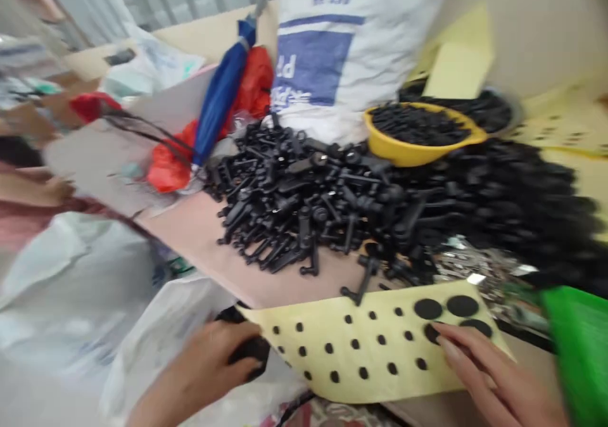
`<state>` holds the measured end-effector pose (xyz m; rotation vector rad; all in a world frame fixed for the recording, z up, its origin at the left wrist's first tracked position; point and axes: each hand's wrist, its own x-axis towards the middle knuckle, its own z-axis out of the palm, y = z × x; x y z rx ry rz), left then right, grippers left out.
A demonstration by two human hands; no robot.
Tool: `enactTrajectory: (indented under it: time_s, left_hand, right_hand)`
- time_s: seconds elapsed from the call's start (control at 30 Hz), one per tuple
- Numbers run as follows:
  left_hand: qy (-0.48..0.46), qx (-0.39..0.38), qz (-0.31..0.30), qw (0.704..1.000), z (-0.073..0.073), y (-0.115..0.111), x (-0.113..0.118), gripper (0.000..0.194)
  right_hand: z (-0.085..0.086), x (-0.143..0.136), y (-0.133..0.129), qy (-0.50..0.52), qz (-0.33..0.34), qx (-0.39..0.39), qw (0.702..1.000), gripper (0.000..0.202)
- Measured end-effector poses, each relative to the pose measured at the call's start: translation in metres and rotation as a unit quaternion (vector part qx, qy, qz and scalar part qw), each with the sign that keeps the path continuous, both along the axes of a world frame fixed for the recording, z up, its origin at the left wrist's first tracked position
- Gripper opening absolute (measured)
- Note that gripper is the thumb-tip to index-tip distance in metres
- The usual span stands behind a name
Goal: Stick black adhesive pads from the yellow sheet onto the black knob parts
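Head view: right fingers (456, 340), nearly together, touch a black disc (430, 334)

1 held sheet (380, 356), 4 lg dots (428, 308), 1 umbr. (220, 97)

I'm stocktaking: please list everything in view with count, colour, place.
Table: one, pinkish, middle
Spotted sheet: one, yellow and black, foreground
Arm-shaped parts: many, black, heaped mid-table
Bowl: one, yellow, behind parts
Metal pieces: many, silvery, right side
Sack: one, white and blue, behind parts
Umbrella: one, blue, left of sack
Red bagging: count unclear, beside umbrella
White bags: at least three, left
Green object: one, right edge
Other sheets: several, yellow, right rear
Other person's hand: one, far left
Left hand: one, sheet's left end
Right hand: one, sheet's right end
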<state>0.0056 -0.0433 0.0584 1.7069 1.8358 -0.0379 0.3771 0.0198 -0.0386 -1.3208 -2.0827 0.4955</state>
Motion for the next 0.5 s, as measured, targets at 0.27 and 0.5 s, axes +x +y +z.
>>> enactTrajectory:
  time_s: [0.27, 0.5]
  left_hand:
    - [-0.08, 0.213, -0.215, 0.95, -0.027, 0.049, 0.071, 0.03]
    - [-0.08, 0.228, -0.392, 0.888, -0.05, 0.086, 0.168, 0.02]
  right_hand:
    - [-0.004, 0.001, 0.007, -0.16, -0.081, 0.087, 0.98, 0.025]
    - [-0.003, -0.001, 0.002, -0.162, -0.068, 0.083, 0.981, 0.026]
